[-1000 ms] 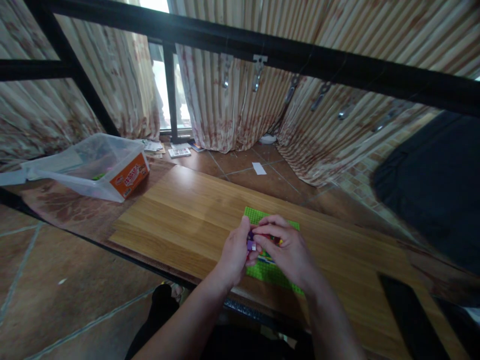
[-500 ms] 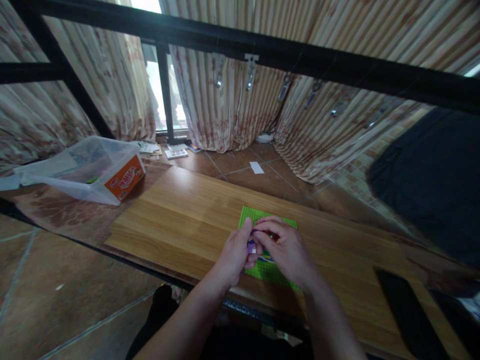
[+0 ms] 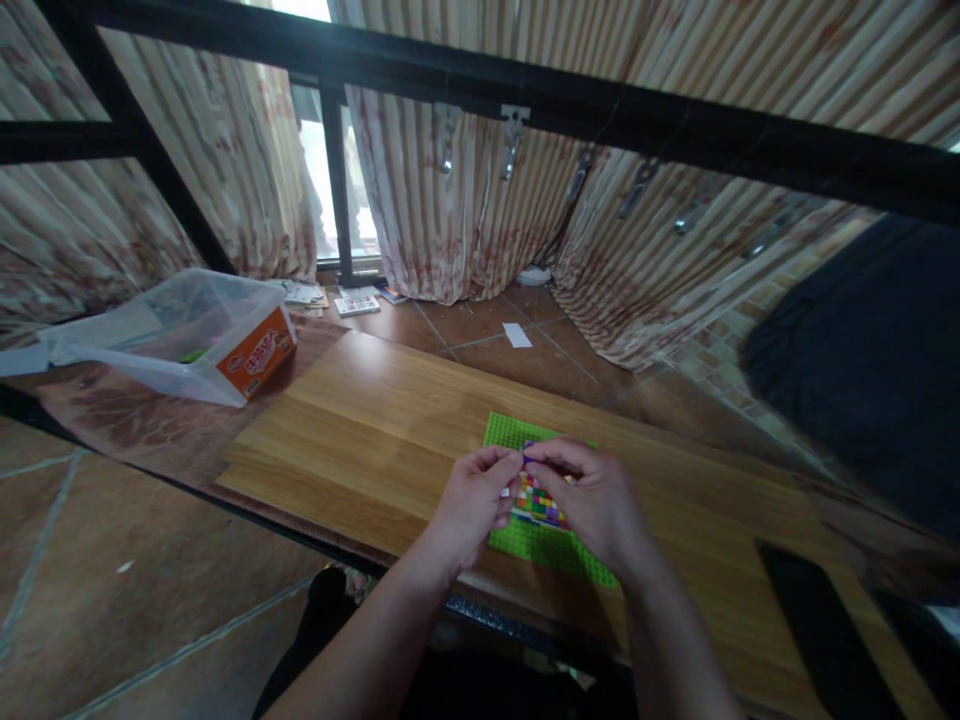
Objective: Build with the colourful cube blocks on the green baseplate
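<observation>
My left hand [image 3: 476, 495] and my right hand [image 3: 592, 495] meet over a green studded baseplate [image 3: 551, 545]. Between their fingertips is a small purple toy brick [image 3: 528, 459], pinched from both sides. A little white piece [image 3: 505, 492] shows by the curled fingers of my left hand; whether it is a separate piece I cannot tell. Beneath the hands, a patch of many-coloured bricks [image 3: 538, 502] sits on the baseplate, partly covered by my right hand.
The baseplate lies on a wooden board [image 3: 360, 430]. At the far left stands a clear plastic box [image 3: 172, 370] with an orange label and something green inside. A flat black object [image 3: 817, 625] rests on the right. A black metal bar [image 3: 480, 75] crosses above.
My hands have drawn back from being cupped together, and the fingertips now pinch the purple brick higher up. More of the coloured bricks shows beneath. The view has shifted slightly.
</observation>
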`<state>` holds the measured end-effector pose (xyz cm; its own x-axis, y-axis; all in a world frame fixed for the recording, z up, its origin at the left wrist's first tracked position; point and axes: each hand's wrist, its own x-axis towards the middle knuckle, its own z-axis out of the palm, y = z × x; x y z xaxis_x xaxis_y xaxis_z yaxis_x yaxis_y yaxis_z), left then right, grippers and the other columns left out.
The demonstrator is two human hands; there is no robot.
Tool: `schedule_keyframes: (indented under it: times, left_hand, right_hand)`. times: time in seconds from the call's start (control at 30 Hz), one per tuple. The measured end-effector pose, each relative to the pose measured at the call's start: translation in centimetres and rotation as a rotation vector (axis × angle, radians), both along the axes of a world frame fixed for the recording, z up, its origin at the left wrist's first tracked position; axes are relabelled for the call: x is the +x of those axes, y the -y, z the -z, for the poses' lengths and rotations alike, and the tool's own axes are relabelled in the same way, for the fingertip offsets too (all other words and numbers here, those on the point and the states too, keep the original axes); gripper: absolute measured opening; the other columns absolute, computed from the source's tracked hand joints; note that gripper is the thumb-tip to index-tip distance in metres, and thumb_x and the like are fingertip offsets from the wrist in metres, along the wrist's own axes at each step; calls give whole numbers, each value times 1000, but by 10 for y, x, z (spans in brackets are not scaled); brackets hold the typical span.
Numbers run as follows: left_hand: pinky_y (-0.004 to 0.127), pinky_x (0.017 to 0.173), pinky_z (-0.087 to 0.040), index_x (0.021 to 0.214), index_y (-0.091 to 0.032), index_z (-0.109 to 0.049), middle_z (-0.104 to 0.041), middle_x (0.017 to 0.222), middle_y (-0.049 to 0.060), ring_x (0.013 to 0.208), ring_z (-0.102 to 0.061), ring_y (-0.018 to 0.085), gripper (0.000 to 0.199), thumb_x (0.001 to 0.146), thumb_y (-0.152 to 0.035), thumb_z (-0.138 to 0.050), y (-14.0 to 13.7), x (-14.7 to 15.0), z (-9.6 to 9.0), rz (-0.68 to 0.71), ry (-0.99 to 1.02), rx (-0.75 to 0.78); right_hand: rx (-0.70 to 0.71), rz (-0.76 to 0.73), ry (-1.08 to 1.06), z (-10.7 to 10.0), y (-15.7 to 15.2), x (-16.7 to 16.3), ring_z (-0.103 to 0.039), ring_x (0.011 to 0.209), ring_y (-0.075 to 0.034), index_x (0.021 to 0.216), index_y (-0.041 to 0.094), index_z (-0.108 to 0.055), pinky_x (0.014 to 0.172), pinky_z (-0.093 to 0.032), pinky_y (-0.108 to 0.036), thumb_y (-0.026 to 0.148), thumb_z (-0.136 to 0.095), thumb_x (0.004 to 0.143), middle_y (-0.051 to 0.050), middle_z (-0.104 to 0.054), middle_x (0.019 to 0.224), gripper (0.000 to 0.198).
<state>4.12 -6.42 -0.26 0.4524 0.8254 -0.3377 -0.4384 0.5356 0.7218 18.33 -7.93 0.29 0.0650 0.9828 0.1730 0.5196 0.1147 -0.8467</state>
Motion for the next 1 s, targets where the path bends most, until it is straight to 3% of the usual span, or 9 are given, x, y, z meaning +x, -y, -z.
schedule_keyframes:
  times: [0.27,0.53,0.73,1.0]
  left_hand:
    - [17,38,-8,79,-16,-52,-42,54,-8,37,-21,-1,20,75,-28,-68,-1,0,-1,1,47,-34]
    - [17,38,-7,80,-15,-53,-41,54,-9,37,-21,-1,25,73,-30,-72,-1,-1,1,19,62,-63]
    - [17,38,-9,98,-15,-55,-38,50,-11,35,-21,1,26,78,-28,-66,-4,2,4,-65,-93,-86]
    - [18,38,-15,122,-13,-55,-41,48,-10,34,-23,2,41,83,-23,-60,1,8,3,7,-227,-64]
  right_hand:
    - [-37,33,-97,1,1,2,-68,81,-20,93,21,-72,75,-52,-34,35,-65,80,-6,-74,90,20]
    - [-30,29,-102,-1,0,8,-66,76,-19,86,21,-73,70,-50,-32,38,-64,81,-4,-72,84,20]
    - [58,154,178,6,-4,31,-63,85,-21,79,22,-73,74,-48,-34,40,-62,81,-5,-67,89,21]
    - [93,132,333,21,-13,26,-59,92,-22,77,23,-74,87,-44,-40,34,-61,81,-6,-62,94,17]
